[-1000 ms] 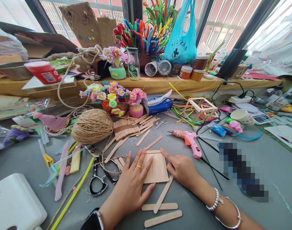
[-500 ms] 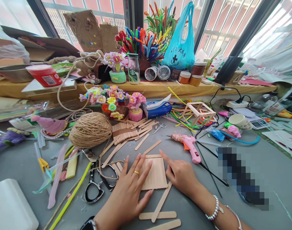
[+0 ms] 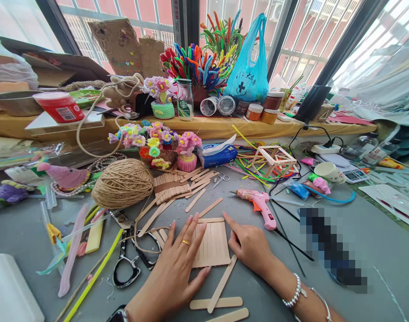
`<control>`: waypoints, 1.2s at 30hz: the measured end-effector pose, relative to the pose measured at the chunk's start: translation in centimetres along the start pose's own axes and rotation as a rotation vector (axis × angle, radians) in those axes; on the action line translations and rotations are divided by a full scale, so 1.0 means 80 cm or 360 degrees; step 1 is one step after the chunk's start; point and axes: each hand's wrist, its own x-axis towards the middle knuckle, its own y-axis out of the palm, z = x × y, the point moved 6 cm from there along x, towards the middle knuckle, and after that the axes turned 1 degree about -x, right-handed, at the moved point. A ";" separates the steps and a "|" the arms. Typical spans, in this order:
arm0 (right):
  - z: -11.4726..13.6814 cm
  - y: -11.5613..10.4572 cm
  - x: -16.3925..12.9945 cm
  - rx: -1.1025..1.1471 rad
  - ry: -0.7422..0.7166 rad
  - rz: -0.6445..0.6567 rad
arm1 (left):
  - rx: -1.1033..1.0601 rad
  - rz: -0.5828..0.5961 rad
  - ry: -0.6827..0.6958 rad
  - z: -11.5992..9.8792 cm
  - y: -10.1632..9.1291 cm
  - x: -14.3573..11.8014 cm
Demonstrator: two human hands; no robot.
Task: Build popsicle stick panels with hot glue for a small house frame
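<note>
A square panel of popsicle sticks (image 3: pixel 213 243) lies flat on the grey table, with one stick across its far edge. My left hand (image 3: pixel 181 257) rests over the panel's left side, fingers stretched out and apart, holding nothing. At the panel's far right corner, the index finger of my right hand (image 3: pixel 249 246) points out and touches the end of the cross stick. Its other fingers are curled under, and I make out nothing in them. Loose popsicle sticks (image 3: pixel 216 302) lie just in front of the panel, one slanting up to its near right corner.
A pink glue gun (image 3: pixel 263 205) lies right of the panel, its cord trailing right. Black-handled scissors (image 3: pixel 125 264) and a twine ball (image 3: pixel 122 183) lie left. Behind are a bundle of sticks (image 3: pixel 171 187), small scissors (image 3: pixel 220 180) and a stick frame (image 3: pixel 274 161).
The whole view has shifted slightly, so everything sits a little further left. Both hands keep nearly the same pose on the panel.
</note>
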 end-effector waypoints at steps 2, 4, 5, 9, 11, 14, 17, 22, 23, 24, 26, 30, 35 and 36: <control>-0.003 -0.001 0.001 0.0032 0.0048 0.0002 | -0.0010 -0.0016 -0.0046 0.002 0.000 -0.001; -0.003 -0.002 0.002 0.0065 0.0060 0.0017 | -0.0048 -0.0040 -0.0097 0.005 0.001 -0.002; -0.003 -0.003 0.003 0.0080 0.0061 0.0025 | -0.0081 -0.0049 -0.0125 0.006 0.002 -0.003; -0.003 -0.006 0.004 0.0119 0.0071 0.0043 | -0.0250 -0.0078 -0.0244 0.010 0.001 -0.004; -0.004 -0.007 0.004 0.0133 0.0079 0.0049 | -0.0322 -0.0088 -0.0273 0.011 -0.002 -0.003; -0.004 -0.007 0.003 0.0135 0.0080 0.0062 | -0.0408 -0.0090 -0.0301 0.011 -0.007 -0.001; -0.004 -0.007 0.003 0.0123 0.0080 0.0061 | -0.0467 -0.0107 -0.0332 0.013 -0.010 0.001; -0.006 -0.007 0.003 0.0134 0.0083 0.0049 | -0.0520 -0.0129 -0.0327 0.016 -0.009 0.001; -0.006 -0.006 0.003 0.0140 0.0079 0.0049 | -0.0520 -0.0133 -0.0326 0.017 -0.008 0.000; -0.006 -0.006 0.003 0.0142 0.0077 0.0051 | -0.0518 -0.0136 -0.0325 0.018 -0.006 0.000; -0.006 -0.006 0.003 0.0144 0.0076 0.0060 | -0.0507 -0.0146 -0.0321 0.020 -0.005 -0.001; -0.007 -0.004 0.003 0.0144 0.0093 0.0094 | -0.0490 -0.0154 -0.0337 0.024 -0.003 -0.002; -0.004 -0.004 0.003 0.0092 0.0075 0.0092 | -0.0420 -0.0182 -0.0304 0.024 -0.006 0.000; -0.003 -0.004 0.002 0.0071 0.0070 0.0088 | -0.0407 -0.0186 -0.0292 0.023 -0.006 0.000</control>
